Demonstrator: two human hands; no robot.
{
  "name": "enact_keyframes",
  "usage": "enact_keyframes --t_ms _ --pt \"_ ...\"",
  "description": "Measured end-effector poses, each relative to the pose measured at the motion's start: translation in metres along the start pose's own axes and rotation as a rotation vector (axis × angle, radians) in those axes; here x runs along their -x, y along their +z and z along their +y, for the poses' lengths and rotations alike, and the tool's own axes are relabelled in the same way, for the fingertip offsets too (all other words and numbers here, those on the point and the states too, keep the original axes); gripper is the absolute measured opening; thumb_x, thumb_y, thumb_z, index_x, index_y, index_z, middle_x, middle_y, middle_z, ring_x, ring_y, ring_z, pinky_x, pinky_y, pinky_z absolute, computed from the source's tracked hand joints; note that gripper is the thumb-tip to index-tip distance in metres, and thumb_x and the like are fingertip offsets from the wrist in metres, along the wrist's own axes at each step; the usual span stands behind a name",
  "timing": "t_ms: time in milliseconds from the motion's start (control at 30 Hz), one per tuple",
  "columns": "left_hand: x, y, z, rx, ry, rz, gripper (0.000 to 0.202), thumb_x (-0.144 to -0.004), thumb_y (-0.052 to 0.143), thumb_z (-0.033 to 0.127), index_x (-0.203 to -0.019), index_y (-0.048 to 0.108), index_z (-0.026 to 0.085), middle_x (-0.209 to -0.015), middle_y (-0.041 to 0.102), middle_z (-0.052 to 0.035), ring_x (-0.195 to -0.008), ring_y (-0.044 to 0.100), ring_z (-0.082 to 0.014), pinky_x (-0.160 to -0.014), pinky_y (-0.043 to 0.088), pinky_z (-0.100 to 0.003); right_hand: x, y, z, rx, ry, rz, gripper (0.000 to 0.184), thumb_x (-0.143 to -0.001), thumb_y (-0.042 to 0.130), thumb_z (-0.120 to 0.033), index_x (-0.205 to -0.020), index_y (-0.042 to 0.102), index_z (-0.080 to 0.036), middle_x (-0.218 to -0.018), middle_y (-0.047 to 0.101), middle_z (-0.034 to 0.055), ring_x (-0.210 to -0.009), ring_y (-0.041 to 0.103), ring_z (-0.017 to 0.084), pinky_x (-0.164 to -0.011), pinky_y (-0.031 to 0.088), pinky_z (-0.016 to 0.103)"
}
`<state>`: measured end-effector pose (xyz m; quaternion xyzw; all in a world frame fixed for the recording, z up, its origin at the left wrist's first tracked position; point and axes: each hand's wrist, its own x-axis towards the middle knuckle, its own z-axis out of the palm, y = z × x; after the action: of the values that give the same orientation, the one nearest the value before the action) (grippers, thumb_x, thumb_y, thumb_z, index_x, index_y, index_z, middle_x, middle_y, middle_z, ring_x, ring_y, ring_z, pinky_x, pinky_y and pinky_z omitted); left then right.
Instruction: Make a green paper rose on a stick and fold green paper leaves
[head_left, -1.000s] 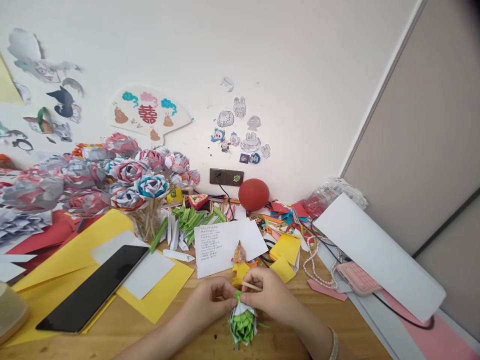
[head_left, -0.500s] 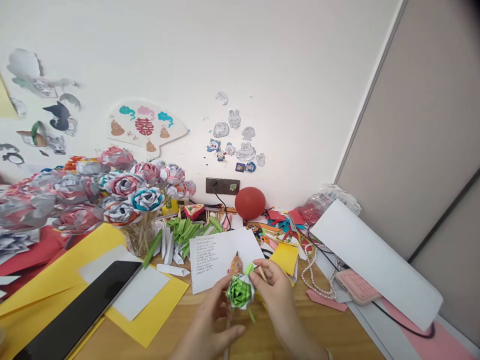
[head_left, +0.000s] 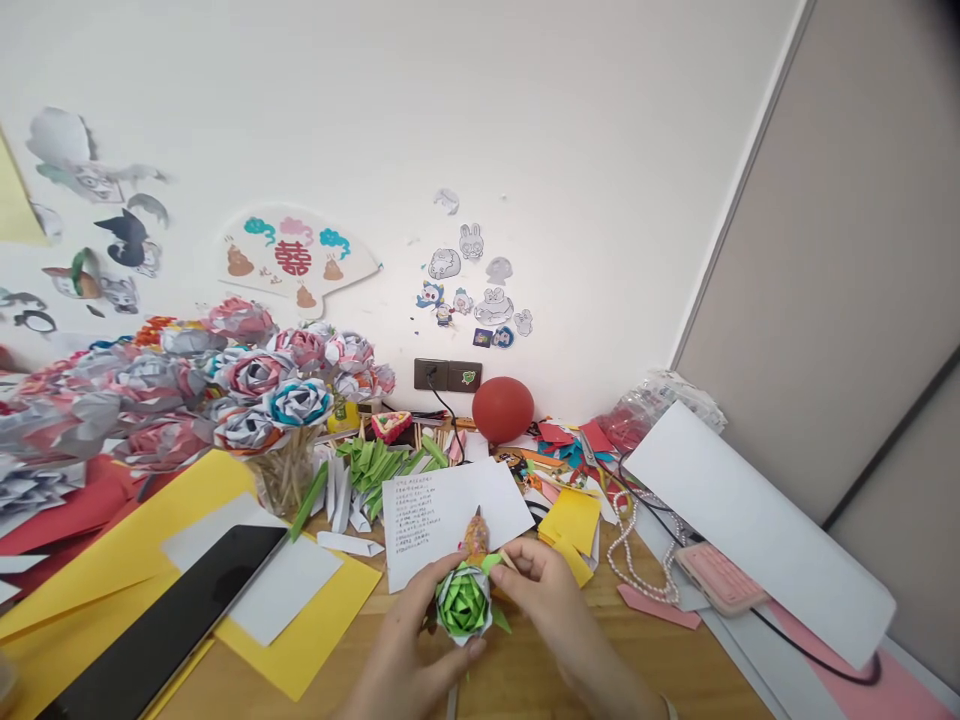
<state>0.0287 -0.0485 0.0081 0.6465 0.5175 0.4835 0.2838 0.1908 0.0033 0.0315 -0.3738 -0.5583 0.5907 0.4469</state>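
Observation:
A green and white folded paper rose (head_left: 463,601) faces up toward me just above the wooden desk (head_left: 540,680). My left hand (head_left: 409,650) wraps its fingers round the flower from the left and below. My right hand (head_left: 547,590) pinches the flower's right side, with a thin wooden stick (head_left: 507,559) poking out beside its fingers. A small yellow and orange pointed object (head_left: 476,532) stands right behind the flower on a handwritten white sheet (head_left: 442,510).
A jar of paper roses (head_left: 289,465) stands at the left, with yellow paper (head_left: 135,540) and a black tablet (head_left: 161,630) in front. Green folded leaves (head_left: 375,462), a red balloon (head_left: 502,408), yellow notes (head_left: 574,520), beads (head_left: 626,540), a pink phone (head_left: 720,577) and a white board (head_left: 750,520) lie around.
The flower turned from hanging head-down to facing up, then dropped slightly left. My left hand shifted under it and my right hand closed in on its side.

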Motion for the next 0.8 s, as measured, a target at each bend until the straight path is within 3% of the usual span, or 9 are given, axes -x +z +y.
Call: enact_keyframes --t_ms 100,367,600,800 --pt "0.000 -0.001 -0.001 -0.022 0.033 0.000 0.051 -0.069 0.068 0.024 -0.118 0.057 0.020 -0.121 0.063 -0.0112 -0.112 0.058 -0.0279 -0.095 0.048 -0.037 0.000 -0.001 0.001 0.000 -0.005 -0.021 0.037 -0.061 0.074 -0.046 -0.063 0.052 -0.017 -0.059 0.053 -0.0037 -0.057 0.051 0.012 -0.058 0.040 0.023" --pt "0.000 -0.001 -0.001 -0.038 0.087 0.008 0.049 -0.070 0.066 0.023 -0.117 0.057 0.017 -0.120 0.064 -0.0142 -0.110 0.060 -0.0274 -0.090 0.051 -0.035 0.002 0.001 -0.004 0.063 -0.054 0.001 0.032 -0.063 0.070 -0.042 -0.065 0.049 -0.018 -0.059 0.049 -0.0045 -0.057 0.046 0.011 -0.055 0.035 0.023" --pt "0.003 -0.004 0.003 -0.104 0.135 -0.016 0.048 -0.070 0.067 0.022 -0.117 0.058 0.022 -0.119 0.066 -0.0094 -0.110 0.060 -0.0258 -0.094 0.048 -0.036 0.003 -0.004 -0.011 0.205 -0.063 0.000 0.031 -0.063 0.067 -0.036 -0.057 0.041 -0.020 -0.054 0.033 -0.0084 -0.053 0.032 0.009 -0.050 0.026 0.021" --pt "0.002 -0.004 0.002 -0.093 0.095 -0.048 0.051 -0.067 0.069 0.020 -0.116 0.059 0.024 -0.118 0.066 -0.0084 -0.110 0.060 -0.0268 -0.095 0.048 -0.037 0.005 -0.011 -0.017 0.179 0.010 -0.195 0.019 -0.070 0.063 -0.036 -0.067 0.056 -0.018 -0.061 0.056 -0.0038 -0.061 0.051 0.014 -0.061 0.038 0.025"
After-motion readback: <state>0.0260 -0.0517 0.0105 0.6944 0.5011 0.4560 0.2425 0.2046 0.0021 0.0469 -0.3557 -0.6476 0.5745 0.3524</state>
